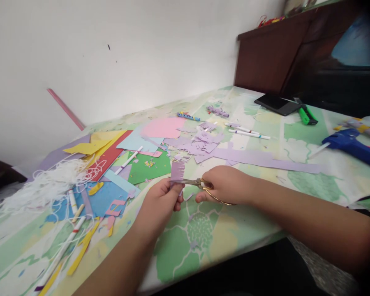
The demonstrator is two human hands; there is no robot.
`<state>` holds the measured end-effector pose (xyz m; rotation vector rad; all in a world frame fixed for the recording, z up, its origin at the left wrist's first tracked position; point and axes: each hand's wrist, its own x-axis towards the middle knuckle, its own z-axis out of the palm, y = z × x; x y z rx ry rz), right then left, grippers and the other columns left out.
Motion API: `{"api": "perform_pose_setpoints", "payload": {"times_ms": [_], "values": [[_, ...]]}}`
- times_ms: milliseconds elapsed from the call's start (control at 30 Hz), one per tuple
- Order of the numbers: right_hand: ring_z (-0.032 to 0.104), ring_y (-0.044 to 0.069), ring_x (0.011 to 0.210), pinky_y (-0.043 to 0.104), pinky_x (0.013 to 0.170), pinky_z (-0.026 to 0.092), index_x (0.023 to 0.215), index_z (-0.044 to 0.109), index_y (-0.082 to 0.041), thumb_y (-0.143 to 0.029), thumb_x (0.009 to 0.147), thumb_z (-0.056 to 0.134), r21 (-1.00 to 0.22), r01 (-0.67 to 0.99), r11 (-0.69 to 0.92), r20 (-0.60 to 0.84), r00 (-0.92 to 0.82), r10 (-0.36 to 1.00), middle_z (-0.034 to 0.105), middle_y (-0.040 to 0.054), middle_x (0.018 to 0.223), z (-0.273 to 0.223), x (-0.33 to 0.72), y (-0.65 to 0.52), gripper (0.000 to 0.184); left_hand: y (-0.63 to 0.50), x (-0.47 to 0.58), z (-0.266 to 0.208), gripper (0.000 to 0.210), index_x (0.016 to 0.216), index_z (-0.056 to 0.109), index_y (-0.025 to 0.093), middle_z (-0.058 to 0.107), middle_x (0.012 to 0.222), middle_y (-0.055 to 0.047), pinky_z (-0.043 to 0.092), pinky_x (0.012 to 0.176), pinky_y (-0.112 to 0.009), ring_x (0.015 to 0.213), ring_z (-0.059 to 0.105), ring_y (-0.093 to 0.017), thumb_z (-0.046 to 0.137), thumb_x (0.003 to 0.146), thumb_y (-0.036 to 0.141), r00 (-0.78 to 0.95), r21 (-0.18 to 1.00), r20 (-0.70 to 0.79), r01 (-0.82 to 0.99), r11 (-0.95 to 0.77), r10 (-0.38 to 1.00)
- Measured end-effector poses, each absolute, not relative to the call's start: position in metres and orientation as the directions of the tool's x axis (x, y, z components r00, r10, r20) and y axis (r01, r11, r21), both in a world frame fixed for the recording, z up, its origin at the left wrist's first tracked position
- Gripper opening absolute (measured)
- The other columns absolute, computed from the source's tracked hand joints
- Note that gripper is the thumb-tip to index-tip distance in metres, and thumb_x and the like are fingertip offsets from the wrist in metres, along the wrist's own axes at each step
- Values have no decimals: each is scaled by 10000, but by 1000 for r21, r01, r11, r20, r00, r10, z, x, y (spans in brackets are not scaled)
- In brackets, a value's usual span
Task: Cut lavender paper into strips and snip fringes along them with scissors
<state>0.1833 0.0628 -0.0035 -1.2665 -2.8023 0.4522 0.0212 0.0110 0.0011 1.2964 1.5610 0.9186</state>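
Between the thumb and fingers of my left hand (160, 202) is a small strip of purple paper (177, 170), held upright, with a row of fringe cuts along its right edge. My right hand (226, 185) grips a pair of scissors (193, 181) with gold-coloured handles, its fingers in the loops. The scissor blades point left and reach across the purple paper just above my left thumb. Beyond my hands lies a heap of fringed purple paper pieces (203, 142), beside a long purple paper strip (265, 159).
White string (49, 185) lies tangled over coloured paper sheets at left. Several markers (249, 133) are scattered about. A blue glue gun (354, 146), a green box cutter (307, 115) and a black phone-like slab (277, 104) lie at right. The table's front edge (222, 261) is close to me.
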Motion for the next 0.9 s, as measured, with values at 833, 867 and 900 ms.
{"api": "perform_pose_setpoints", "payload": {"times_ms": [833, 867, 900], "values": [[423, 114, 473, 216, 424, 232, 660, 560, -158, -681, 611, 233, -310, 716, 626, -91, -677, 730, 540, 42, 564, 2, 184, 58, 619, 8, 20, -2, 192, 501, 372, 176, 308, 381, 79, 187, 381, -187, 376, 264, -54, 439, 660, 260, -117, 964, -121, 222, 144, 986], [423, 114, 475, 215, 424, 232, 662, 561, -157, -677, 616, 232, -312, 714, 627, -93, -680, 728, 540, 42, 563, 2, 184, 58, 617, 8, 21, -1, 191, 502, 371, 177, 301, 383, 80, 181, 379, -186, 376, 256, -53, 441, 656, 264, -121, 961, -124, 231, 149, 985], [423, 113, 474, 214, 424, 231, 661, 561, -155, -675, 619, 233, -314, 712, 628, -94, -682, 725, 539, 41, 560, 1, 183, 58, 616, 8, 21, 0, 190, 502, 371, 177, 295, 386, 80, 176, 378, -186, 377, 250, -53, 443, 653, 267, -126, 959, -124, 238, 152, 984]]}}
